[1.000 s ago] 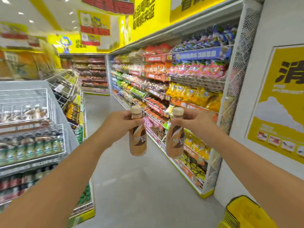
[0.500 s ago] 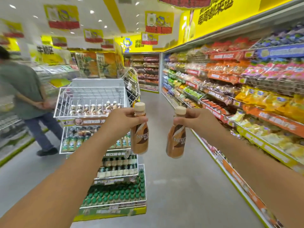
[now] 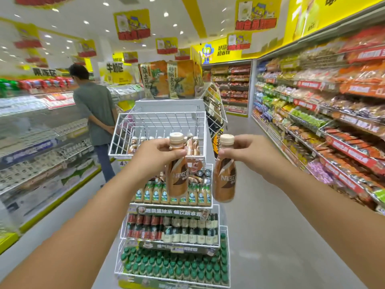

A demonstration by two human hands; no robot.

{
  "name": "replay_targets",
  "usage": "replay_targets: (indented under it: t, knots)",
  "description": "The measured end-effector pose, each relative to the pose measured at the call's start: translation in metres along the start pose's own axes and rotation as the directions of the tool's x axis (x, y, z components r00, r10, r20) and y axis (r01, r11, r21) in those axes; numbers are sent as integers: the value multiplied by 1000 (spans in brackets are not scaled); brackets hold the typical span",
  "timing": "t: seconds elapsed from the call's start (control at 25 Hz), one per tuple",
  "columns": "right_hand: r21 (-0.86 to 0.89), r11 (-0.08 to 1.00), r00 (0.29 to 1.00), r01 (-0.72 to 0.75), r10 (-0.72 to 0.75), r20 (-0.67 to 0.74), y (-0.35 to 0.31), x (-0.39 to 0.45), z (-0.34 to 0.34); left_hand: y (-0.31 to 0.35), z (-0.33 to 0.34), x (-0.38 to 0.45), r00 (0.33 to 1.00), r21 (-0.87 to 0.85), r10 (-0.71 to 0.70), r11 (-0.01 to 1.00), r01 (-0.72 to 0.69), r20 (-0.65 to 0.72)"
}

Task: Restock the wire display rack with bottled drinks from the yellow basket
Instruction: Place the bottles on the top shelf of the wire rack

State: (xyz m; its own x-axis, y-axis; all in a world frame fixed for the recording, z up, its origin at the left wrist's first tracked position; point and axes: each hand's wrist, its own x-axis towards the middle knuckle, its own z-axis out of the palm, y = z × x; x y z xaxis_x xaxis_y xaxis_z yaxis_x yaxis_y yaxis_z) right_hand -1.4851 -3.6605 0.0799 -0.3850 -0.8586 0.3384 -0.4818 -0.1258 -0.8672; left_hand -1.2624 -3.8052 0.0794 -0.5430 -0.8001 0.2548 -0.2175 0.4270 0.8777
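Straight ahead stands a tiered white wire display rack (image 3: pixel 160 122). Its top basket (image 3: pixel 116 140) holds a few coffee bottles at the back; lower tiers are packed with drinks. Each hand carries one brown bottle upright in front of it. The left hand (image 3: pixel 155 154) wraps its grip around the left bottle (image 3: pixel 177 178) at the neck; the right hand (image 3: pixel 248 152) pinches the right bottle (image 3: pixel 224 182) just under its cap. Both bottles look full, so probably weighty, rigid and smooth; the necks seem secure holds. No yellow basket is visible.

A person in a grey shirt (image 3: pixel 94 109) by the left shelves (image 3: pixel 37 142) — snack shelves (image 3: pixel 325 113) on the right.
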Motion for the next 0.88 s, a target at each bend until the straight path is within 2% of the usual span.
replay_targets:
  t: [0.16,0.4,0.6,0.88]
  knots:
    - [11,1000,999,15,-16,50,22,88,9,-11,-7,80,999,12,1,1000,0,-49]
    - [31,999,995,44,-47,85,47,193,38,-42,-30,174,995,-58,-31,998,26,-95]
    - [15,1000,998,18,-19,53,75,270,84,-95,-60,246,995,-161,-56,986,42,-84]
    - [14,998,998,-62,62,-13,104,370,169,-169,-109,361,999,-179,-42,983,44,10]
